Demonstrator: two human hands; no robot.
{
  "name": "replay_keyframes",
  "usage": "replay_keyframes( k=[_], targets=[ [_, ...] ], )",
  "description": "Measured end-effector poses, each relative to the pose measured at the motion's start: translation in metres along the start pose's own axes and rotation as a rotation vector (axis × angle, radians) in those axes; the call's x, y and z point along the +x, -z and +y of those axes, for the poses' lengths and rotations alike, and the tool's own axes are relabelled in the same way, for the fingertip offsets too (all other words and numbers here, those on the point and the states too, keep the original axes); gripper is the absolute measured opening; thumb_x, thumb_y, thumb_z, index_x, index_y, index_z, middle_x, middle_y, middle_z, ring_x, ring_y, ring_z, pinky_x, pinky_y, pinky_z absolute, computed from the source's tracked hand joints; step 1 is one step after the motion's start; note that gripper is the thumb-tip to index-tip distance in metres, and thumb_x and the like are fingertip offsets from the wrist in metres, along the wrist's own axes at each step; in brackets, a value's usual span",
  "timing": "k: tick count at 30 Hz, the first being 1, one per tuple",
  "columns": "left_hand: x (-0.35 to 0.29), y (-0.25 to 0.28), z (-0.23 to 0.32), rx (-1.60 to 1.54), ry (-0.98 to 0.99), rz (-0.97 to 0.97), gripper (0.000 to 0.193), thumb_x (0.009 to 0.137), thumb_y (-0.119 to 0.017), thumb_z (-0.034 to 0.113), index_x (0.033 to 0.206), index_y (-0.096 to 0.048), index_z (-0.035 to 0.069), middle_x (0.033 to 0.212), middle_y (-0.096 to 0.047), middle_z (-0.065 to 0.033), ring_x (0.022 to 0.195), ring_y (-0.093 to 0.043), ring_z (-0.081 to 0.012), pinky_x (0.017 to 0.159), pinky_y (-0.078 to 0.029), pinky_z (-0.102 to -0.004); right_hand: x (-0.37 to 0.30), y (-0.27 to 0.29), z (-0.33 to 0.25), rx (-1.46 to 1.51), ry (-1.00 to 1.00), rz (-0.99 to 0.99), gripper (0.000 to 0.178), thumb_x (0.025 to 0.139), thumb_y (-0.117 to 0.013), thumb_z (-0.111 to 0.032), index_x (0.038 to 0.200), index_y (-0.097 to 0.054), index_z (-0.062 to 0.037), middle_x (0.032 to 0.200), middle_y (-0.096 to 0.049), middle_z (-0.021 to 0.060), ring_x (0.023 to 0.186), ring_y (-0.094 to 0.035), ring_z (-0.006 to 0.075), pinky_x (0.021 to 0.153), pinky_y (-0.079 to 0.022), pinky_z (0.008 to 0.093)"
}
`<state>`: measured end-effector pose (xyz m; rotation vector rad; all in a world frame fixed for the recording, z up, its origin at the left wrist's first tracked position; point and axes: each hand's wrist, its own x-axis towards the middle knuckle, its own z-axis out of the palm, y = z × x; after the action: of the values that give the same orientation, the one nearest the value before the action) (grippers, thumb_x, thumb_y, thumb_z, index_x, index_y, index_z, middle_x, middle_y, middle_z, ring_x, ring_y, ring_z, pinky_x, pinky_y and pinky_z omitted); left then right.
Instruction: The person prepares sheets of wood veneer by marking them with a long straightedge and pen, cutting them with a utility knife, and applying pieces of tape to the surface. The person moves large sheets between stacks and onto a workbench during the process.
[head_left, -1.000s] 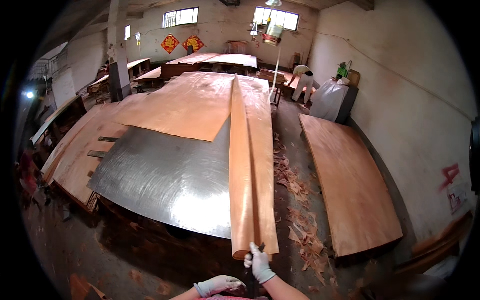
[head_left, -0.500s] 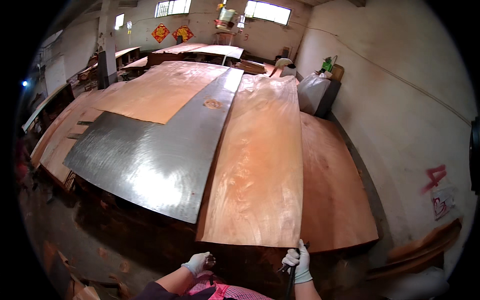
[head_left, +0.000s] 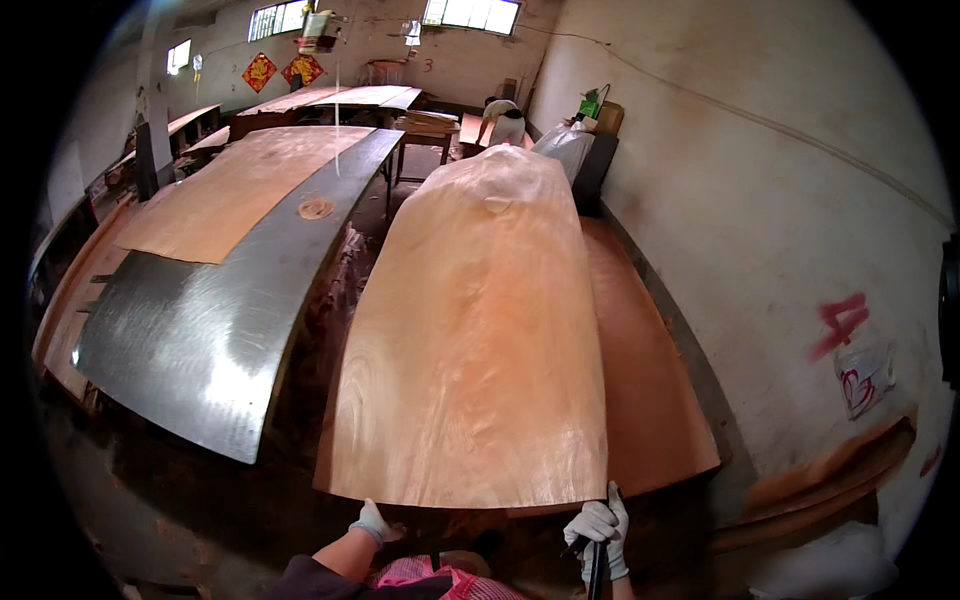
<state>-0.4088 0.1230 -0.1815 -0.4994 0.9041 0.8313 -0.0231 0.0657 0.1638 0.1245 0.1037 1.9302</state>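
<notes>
A long, thin sheet of orange-tan wood veneer (head_left: pixel 470 350) stretches away in front of me, its far end bulging upward. My left hand (head_left: pixel 374 524), in a white glove, is at its near edge toward the left, thumb up against the edge and fingers curled, partly hidden. At the near right corner, my gloved right hand (head_left: pixel 602 528) is closed around a black stick-like handle (head_left: pixel 597 570), with a finger reaching up beside the veneer. What the handle belongs to is hidden. Under the sheet and to its right lies a redder veneer stack (head_left: pixel 645 370).
To the left stands a table with a shiny grey metal top (head_left: pixel 190 340), partly covered by another veneer sheet (head_left: pixel 225 190). A person (head_left: pixel 503 122) bends over at the back. A white wall (head_left: pixel 740 200) runs along the right, with curled brown sheets (head_left: pixel 820 480) near its foot.
The view has shifted right. The veneer sheet now spreads wider, with a gap between it and the metal-topped table. My left hand has come up to its near edge.
</notes>
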Motion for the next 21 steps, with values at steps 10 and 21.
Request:
replay_keyframes(
  k=[10,21],
  targets=[
    [0.087,-0.079,-0.042,-0.231,-0.638,-0.145,0.052,0.099,-0.027,0.053,0.118,-0.058,0.016,0.104,-0.067,-0.0013,0.076,-0.065,-0.0190,0.058,-0.054,-0.0326,-0.057,0.004,-0.229,-0.271,-0.079,0.028,0.053,0.102,-0.029,-0.049,0.080,-0.059,-0.0111,0.045,-0.029,-0.0073,0.035,-0.027,0.0084,0.055,-0.036,0.0214],
    [0.100,-0.181,-0.139,-0.156,-0.776,0.159,0.026,0.098,-0.049,0.027,0.117,-0.059,0.011,0.111,-0.066,-0.0069,0.101,-0.062,-0.0280,0.088,-0.050,-0.0450,-0.135,0.017,-0.506,-1.022,0.112,0.796,0.039,0.100,-0.040,-0.048,0.091,-0.057,-0.0144,0.046,-0.030,-0.0039,0.031,-0.027,0.0111,0.033,-0.022,0.0287]
  ],
)
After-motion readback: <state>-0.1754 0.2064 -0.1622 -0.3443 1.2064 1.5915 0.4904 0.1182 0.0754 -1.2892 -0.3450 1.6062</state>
